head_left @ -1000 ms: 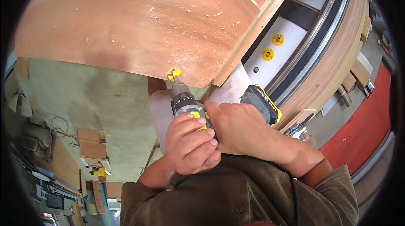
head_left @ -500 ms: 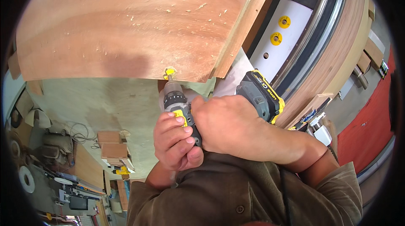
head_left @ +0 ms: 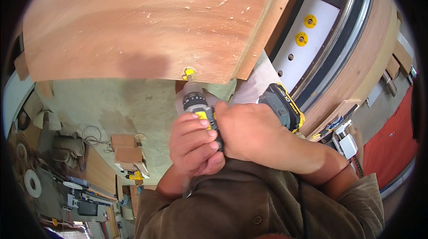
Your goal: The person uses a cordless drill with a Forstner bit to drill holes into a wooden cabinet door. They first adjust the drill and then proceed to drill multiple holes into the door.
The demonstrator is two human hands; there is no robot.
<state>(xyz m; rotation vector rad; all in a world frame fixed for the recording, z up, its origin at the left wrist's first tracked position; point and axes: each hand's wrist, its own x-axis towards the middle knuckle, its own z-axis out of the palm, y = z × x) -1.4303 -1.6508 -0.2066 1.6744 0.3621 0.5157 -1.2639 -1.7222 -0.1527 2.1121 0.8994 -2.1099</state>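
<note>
A cordless drill (head_left: 195, 99) with a black chuck points away from me, its bit at a yellow tool piece (head_left: 189, 73) near the front edge of a reddish-brown plywood panel (head_left: 133, 29). Pale chipped wood rings the yellow piece; how deep it sits cannot be made out. My right hand (head_left: 249, 132) is wrapped round the drill's handle, and the black and yellow battery (head_left: 285, 106) juts out to its right. Against the left side of the drill body, my left hand (head_left: 195, 143) curls its fingers. The trigger is hidden behind my right hand.
Wood shavings (head_left: 223, 3) are scattered over the panel. To the right, a white board with yellow discs (head_left: 302, 39) lies beside a long metal-edged wooden piece (head_left: 356, 65). Lower left, cardboard boxes (head_left: 127, 147) and a coiled cable (head_left: 92, 136) rest on the floor.
The whole view has shifted, so the panel, drill and hands appear slightly further right. Both hands keep their hold, and the drill stays at the same spot on the panel.
</note>
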